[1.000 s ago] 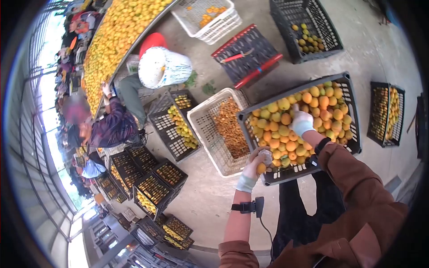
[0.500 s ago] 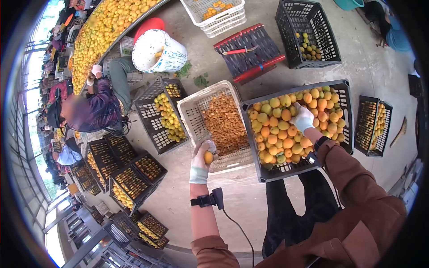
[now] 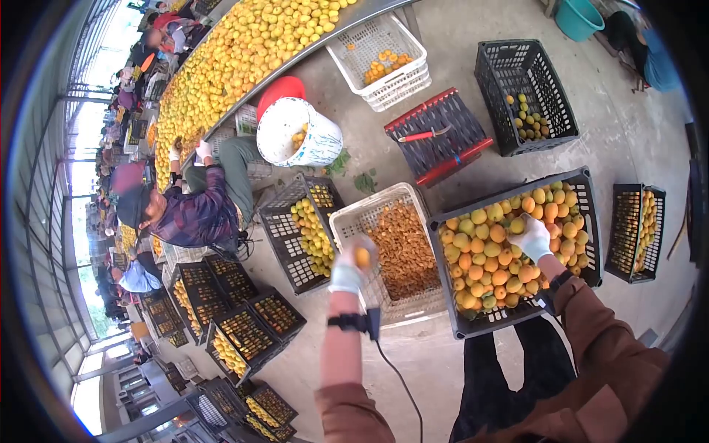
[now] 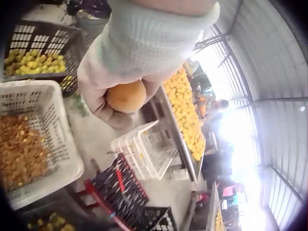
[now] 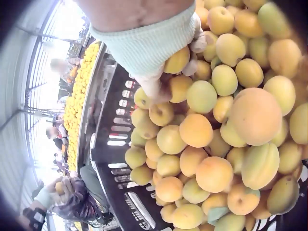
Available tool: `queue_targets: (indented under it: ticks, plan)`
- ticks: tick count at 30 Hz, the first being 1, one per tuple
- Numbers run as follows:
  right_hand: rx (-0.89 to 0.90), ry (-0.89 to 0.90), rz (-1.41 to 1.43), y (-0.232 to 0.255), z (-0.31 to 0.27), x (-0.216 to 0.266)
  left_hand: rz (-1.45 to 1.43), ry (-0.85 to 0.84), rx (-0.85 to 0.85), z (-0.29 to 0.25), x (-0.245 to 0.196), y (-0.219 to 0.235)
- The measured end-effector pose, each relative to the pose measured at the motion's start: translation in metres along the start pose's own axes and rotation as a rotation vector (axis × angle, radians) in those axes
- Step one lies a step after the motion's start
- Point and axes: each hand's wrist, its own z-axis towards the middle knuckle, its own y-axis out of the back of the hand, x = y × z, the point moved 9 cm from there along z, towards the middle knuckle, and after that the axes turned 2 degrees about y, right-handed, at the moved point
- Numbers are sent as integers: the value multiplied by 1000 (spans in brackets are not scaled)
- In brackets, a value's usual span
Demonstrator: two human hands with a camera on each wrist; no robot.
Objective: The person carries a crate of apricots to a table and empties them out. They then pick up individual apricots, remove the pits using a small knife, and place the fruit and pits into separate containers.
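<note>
My gloved left hand (image 3: pixel 350 266), blurred by motion, is over the left rim of a white crate (image 3: pixel 346 221) holding brown pieces. Its fingers curl round an orange-yellow apricot (image 4: pixel 126 96). To the right, a black crate (image 3: pixel 509 323) is filled with green to orange apricots (image 3: pixel 484 266). My gloved right hand (image 3: pixel 533 240) reaches into that pile. In the right wrist view, its thumb and fingers close round one apricot (image 5: pixel 178 59), partly hidden under the glove.
Beyond the crates stand a black stool with red edges (image 3: pixel 437 136), a pair of red-handled pliers (image 3: pixel 425 135) on it, and a paint-marked bucket (image 3: pixel 314 140). A seated person (image 3: pixel 196 210) works at a fruit-covered table (image 3: pixel 354 16). A cable (image 3: pixel 402 376) hangs from my left wrist.
My left hand has moved left with its apricot, from the black crate's near corner to over the white crate's left rim. My right hand stays among the apricots.
</note>
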Motion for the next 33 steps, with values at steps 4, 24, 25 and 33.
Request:
queue_targets:
  ticks: [4,24,25,33]
  plan:
    - [2,42,252,1,-2,-20,-142,-320,43,44,-178,-22]
    - [8,354,86,49,-170,94,-109,74,434,-138,204,-193]
    - [-5,326,113,50,-175,90,-283,211,516,-141,219,-188]
    - [-97,211,552,56,-193,48,-396,394,647,-155,245,-186]
